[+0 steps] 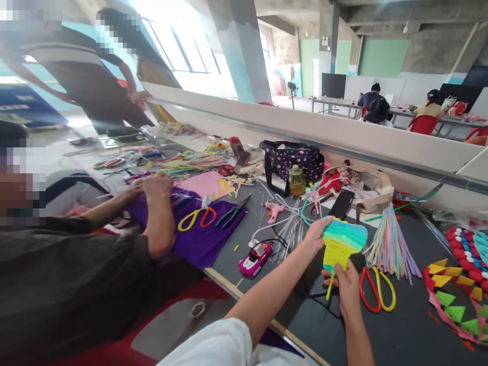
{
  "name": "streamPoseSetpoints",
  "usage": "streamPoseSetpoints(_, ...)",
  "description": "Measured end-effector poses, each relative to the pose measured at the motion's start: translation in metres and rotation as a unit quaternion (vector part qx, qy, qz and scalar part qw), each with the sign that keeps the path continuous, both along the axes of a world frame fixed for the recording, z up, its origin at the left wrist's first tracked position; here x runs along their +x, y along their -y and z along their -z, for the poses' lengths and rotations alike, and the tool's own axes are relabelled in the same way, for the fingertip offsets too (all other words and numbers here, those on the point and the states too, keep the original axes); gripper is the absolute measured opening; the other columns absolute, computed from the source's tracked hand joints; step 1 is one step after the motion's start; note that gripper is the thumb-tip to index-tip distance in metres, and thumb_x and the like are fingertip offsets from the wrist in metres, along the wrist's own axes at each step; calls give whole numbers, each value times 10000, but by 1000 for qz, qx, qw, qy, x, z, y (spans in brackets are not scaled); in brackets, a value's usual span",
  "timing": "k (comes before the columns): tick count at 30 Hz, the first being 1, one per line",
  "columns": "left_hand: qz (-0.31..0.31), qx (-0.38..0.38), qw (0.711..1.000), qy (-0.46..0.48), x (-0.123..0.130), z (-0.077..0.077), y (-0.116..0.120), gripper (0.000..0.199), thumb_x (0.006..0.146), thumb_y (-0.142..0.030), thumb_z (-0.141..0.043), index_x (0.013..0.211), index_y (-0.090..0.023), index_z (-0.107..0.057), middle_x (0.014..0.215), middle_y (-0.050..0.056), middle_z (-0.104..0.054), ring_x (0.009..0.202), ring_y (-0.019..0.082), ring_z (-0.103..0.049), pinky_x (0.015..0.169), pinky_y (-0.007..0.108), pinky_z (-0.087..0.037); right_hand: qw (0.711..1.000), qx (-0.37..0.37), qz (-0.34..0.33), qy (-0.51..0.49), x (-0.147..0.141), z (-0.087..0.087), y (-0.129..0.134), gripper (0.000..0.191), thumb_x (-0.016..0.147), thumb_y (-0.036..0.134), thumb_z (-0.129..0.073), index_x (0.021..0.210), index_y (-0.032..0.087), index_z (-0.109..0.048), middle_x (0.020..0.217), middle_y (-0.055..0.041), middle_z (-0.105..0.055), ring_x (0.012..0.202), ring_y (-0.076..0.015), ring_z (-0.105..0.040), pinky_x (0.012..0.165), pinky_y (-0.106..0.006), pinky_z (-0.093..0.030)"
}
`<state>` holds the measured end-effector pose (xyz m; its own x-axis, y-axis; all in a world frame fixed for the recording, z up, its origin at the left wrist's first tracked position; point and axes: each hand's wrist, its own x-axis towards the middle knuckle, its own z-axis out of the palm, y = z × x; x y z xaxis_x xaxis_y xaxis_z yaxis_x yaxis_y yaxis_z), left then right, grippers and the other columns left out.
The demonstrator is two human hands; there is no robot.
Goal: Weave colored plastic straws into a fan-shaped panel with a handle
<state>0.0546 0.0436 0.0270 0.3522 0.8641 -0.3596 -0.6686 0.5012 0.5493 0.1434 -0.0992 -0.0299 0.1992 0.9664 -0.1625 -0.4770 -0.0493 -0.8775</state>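
A yellow and turquoise craft piece [345, 239] with a thin yellow stem is held up over the dark table [305, 333]. My left hand [318, 234] grips its upper left edge. Lower down, my right hand [345, 282] has its fingers closed on the yellow part beside the stem. Scissors with one red and one yellow handle [388, 290] lie right of my right hand. Behind them fans a bundle of pastel strips [392, 244]. A black phone [342, 204] rests behind the craft piece.
A pink glue gun [273, 211], magenta car-shaped power strip [254, 260], jar [297, 181] and spotted bag [293, 157] stand to the left and behind. Purple cloth [198, 244] holds scissors and pliers. A person's arm [158, 218] reaches in at left. Colourful crafts [453, 295] lie far right.
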Motion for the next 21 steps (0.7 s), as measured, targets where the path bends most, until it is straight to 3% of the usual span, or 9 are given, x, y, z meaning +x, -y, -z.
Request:
streamPoseSetpoints(4, 34, -3, 999, -5, 15, -2, -5, 213, 765, -195, -712, 928, -62, -681, 823, 138, -751, 807, 262, -725, 851, 354, -533, 1000, 5, 16, 21, 8, -3, -5, 484, 752, 518, -723, 1073, 188, -574, 1020, -88, -706, 715, -215, -729, 467, -240, -547)
streamPoseSetpoints(8, 113, -25, 993, 22, 20, -4, -9, 324, 831, -288, -660, 1044, -45, -657, 870, 156, -750, 885, 284, -719, 897, 384, -515, 997, 6, 3, 72, 28, -12, -16, 422, 762, 528, -696, 992, 187, -600, 979, -76, -719, 740, -207, -707, 558, -269, -558)
streamPoseSetpoints(10, 138, -18, 989, 43, 19, -5, -11, 355, 843, -312, -652, 1087, -53, -646, 891, 153, -750, 908, 279, -716, 917, 384, -504, 994, 21, 33, 102, 47, -20, -26, 393, 743, 512, -714, 947, 188, -622, 927, -62, -727, 806, -200, -689, 665, -271, -557)
streamPoseSetpoints(11, 143, -10, 988, 51, 18, -5, -11, 364, 840, -315, -659, 1098, -58, -643, 901, 153, -750, 914, 277, -715, 925, 384, -499, 993, 25, 71, 96, 58, -25, -33, 424, 740, 509, -714, 1009, 194, -624, 937, -53, -725, 820, -189, -681, 690, -264, -550)
streamPoseSetpoints(14, 152, 11, 986, 64, 14, -6, -11, 380, 819, -321, -691, 1102, -71, -647, 934, 152, -747, 929, 274, -711, 946, 385, -486, 987, -3, 139, 85, 85, -42, -56, 579, 717, 524, -718, 1181, 200, -594, 929, -34, -722, 691, -154, -660, 578, -239, -519)
streamPoseSetpoints(17, 149, 23, 987, 64, 8, -8, -9, 375, 809, -338, -704, 1084, -86, -659, 954, 148, -745, 943, 271, -706, 957, 385, -481, 985, -7, 149, 90, 93, -55, -75, 525, 645, 504, -777, 1042, 180, -663, 819, -26, -726, 666, -173, -661, 538, -247, -501)
streamPoseSetpoints(21, 146, 35, 987, 62, -9, -11, -9, 403, 800, -372, -711, 1099, -106, -659, 987, 144, -740, 968, 277, -697, 959, 396, -481, 986, -4, 137, 93, 76, -66, -84, 398, 643, 462, -796, 900, 174, -698, 744, -17, -720, 582, -151, -626, 468, -227, -441)
